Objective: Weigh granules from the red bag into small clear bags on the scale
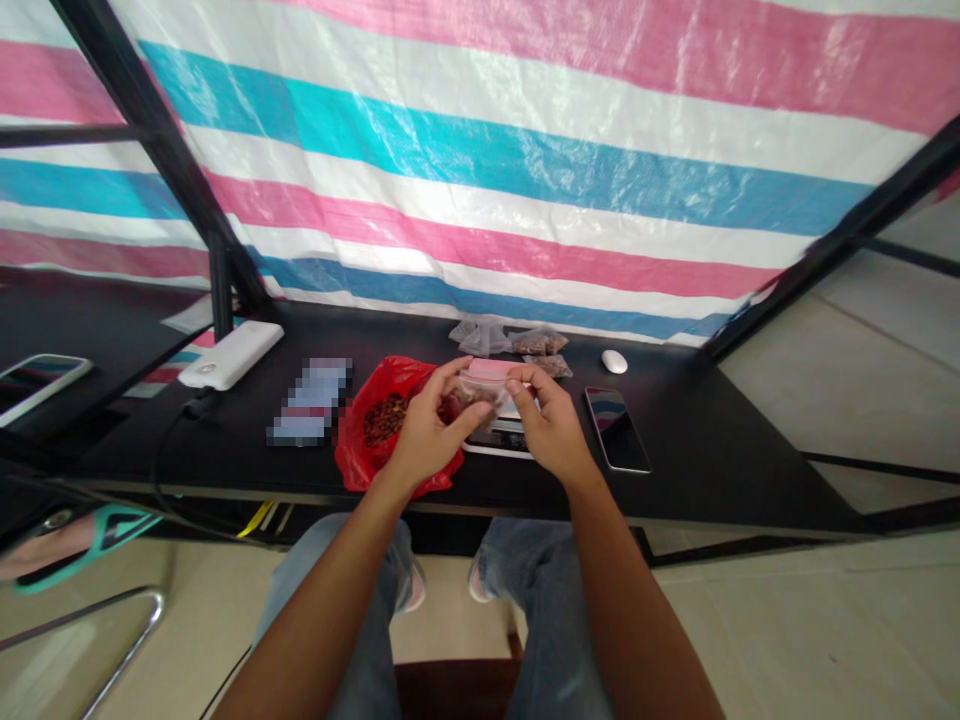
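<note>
A small clear zip bag [484, 385] with brownish contents hangs between my two hands above a digital scale [501, 440]. My left hand [435, 425] grips the bag's left side, thumb across its front. At the upper right corner of the bag, my right hand [547, 415] pinches the edge between thumb and fingers. Left of the scale, an open red plastic bag [356, 455] holds a heap of small reddish-brown pieces [385, 418], partly behind my left hand. Filled small bags [541, 342] lie beyond my hands, beside flat clear bags [484, 335].
A phone [619, 430] and a white mouse-like object [613, 361] lie at the right on the black table [712, 450]. At the left are a blurred-out phone [311, 402], a white power bank [232, 355] with a cable and another phone [41, 380]. Striped sheeting [487, 170] hangs behind.
</note>
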Motion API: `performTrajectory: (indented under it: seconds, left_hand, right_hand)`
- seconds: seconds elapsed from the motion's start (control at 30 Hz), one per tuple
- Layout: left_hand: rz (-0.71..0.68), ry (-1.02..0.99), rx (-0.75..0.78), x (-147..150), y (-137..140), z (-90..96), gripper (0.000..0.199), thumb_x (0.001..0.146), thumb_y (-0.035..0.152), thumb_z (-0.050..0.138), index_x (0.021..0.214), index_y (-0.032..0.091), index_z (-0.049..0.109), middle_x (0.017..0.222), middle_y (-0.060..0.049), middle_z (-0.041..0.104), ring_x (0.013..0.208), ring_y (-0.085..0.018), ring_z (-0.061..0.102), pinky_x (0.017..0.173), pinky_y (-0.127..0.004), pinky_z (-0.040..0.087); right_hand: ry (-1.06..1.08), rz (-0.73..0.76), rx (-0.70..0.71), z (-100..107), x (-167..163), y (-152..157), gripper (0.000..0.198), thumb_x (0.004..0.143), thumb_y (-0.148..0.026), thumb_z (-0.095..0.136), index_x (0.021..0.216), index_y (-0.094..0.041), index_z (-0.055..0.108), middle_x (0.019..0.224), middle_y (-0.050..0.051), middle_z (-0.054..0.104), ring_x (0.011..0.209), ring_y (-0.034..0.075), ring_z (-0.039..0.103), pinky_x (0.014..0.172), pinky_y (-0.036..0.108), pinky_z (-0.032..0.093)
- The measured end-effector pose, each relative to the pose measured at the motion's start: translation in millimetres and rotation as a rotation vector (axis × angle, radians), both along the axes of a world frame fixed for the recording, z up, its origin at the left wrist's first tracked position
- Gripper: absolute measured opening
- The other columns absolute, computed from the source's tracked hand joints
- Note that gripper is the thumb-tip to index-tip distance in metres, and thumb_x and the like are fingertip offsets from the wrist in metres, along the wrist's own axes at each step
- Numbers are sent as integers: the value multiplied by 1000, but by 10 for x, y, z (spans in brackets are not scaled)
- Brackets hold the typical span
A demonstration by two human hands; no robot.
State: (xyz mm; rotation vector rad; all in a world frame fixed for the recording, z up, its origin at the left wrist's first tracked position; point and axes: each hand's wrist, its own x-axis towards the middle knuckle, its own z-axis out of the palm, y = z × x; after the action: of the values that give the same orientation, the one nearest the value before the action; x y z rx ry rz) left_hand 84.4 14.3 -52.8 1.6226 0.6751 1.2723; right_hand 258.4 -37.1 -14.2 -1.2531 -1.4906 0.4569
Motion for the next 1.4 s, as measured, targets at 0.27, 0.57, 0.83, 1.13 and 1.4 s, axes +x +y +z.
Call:
performTrajectory:
  seconds: [0.27,0.57,0.83,1.13,1.4]
  left_hand:
    - [73,-123,-49,4,-53,163,35,90,51,75,92,17,76,83,-4,76,74,-17,70,71,-27,57]
    - [119,-119,-85,16,-79,195,38,84,54,79,84,16,79,77,-4,76,69,-17,68,66,-27,56]
    - [106,-79,-125,6,-120,215,40,82,54,80,86,15,83,80,-7,80,70,-18,71,68,-29,58]
    - [79,-97,-110,38,-137,236,34,78,49,85,82,16,81,79,-6,79,71,-17,70,71,-29,58]
    - [-34,-50,-162,-78,-141,359,35,73,53,89,78,18,83,76,-6,79,69,-19,70,68,-31,58]
  right_hand:
    - [35,33,74,-49,-53,20,14,95,-35,63,92,-23,68,94,3,71,84,18,59,77,33,43]
    - [-5,17,81,-40,-61,-4,12,93,-34,62,88,-23,66,87,2,68,79,18,58,76,33,46]
    - [-32,43,66,-50,-79,-17,18,96,-39,61,91,-23,66,90,4,69,84,19,60,81,34,50]
    - [-26,47,97,-29,-110,-24,14,93,-35,65,87,-22,66,88,3,69,83,19,62,82,34,51]
    - [-18,104,99,49,-105,-121,18,94,-35,69,81,-23,68,83,2,70,78,18,62,75,33,51]
